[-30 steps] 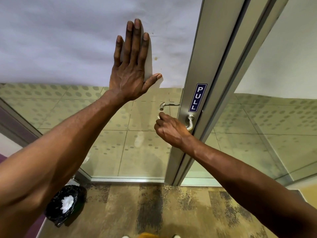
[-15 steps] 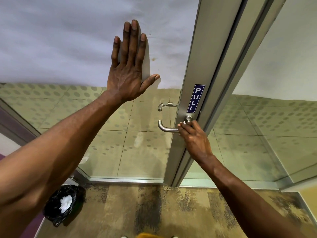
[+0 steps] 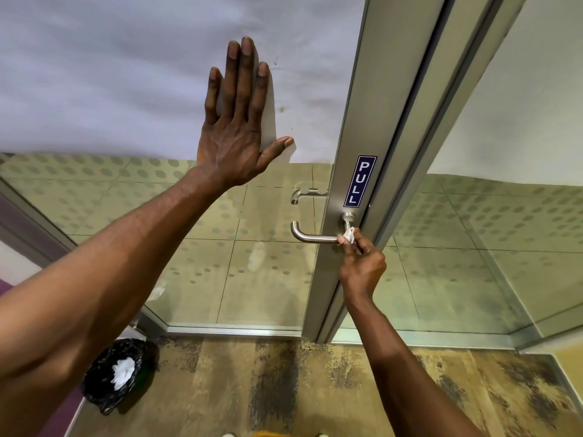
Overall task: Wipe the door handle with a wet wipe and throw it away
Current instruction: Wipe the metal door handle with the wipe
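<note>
A brushed metal lever door handle [image 3: 310, 237] sticks out to the left from the door's metal stile, below a blue PULL sign [image 3: 359, 180]. My right hand [image 3: 362, 263] pinches a small crumpled white wet wipe [image 3: 349, 233] against the handle's inner end, near the round mount. My left hand [image 3: 238, 121] lies flat, fingers spread, on the frosted upper part of the glass door, holding nothing. A bin [image 3: 108, 378] lined with a black bag stands on the floor at lower left, with white crumpled wipes inside.
The metal door frame [image 3: 394, 171] runs diagonally through the middle. A second handle [image 3: 304, 194] shows through the glass on the door's far side. Patterned carpet [image 3: 284, 383] covers the floor below. A glass panel [image 3: 489, 247] fills the right side.
My right hand slid from the lever's left part to its inner end by the mount, and the white wipe now shows at my fingertips. My left hand stayed flat on the glass.
</note>
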Motion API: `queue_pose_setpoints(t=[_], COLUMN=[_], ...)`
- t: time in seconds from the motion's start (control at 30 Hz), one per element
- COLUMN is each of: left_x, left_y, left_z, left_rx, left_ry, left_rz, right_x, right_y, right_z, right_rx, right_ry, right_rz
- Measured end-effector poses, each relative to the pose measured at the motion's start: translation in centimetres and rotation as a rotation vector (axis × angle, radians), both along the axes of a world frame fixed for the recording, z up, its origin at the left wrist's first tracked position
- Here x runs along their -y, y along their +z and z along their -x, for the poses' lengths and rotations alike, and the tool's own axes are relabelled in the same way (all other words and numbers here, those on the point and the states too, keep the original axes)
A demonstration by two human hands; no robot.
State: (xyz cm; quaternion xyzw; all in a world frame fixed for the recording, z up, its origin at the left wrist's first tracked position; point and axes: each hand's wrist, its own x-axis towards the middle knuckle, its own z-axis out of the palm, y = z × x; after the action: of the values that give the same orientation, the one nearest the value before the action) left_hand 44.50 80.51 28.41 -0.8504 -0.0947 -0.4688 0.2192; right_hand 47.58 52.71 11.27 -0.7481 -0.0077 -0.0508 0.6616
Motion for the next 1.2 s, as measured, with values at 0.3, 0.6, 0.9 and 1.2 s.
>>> queue_pose_setpoints(t=[0.3, 0.6, 0.9, 1.2], left_x=[0.0, -0.3, -0.2, 0.1], left_y=[-0.1, -0.3, -0.2, -0.1], left_z=[-0.2, -0.4, -0.4, 0.0], left_rx=[0.006, 0.036, 0.039, 0.028], left_ry=[-0.028, -0.062, -0.073, -0.066], left_rz=[0.025, 0.057, 0.053, 0.078], right_x=[-0.2, -0.7, -4.7, -6.5], right_y=[1.2, 0.1, -1.2, -2.1], right_z=[-2.1, 0.1, 3.7, 3.7], right_rx=[-0.543, -0.796, -0.769, -0.695], right_ry=[-0.019, 0.184, 0.350, 0.503], right_rz=[-0.687, -0.957, -1.009, -1.060])
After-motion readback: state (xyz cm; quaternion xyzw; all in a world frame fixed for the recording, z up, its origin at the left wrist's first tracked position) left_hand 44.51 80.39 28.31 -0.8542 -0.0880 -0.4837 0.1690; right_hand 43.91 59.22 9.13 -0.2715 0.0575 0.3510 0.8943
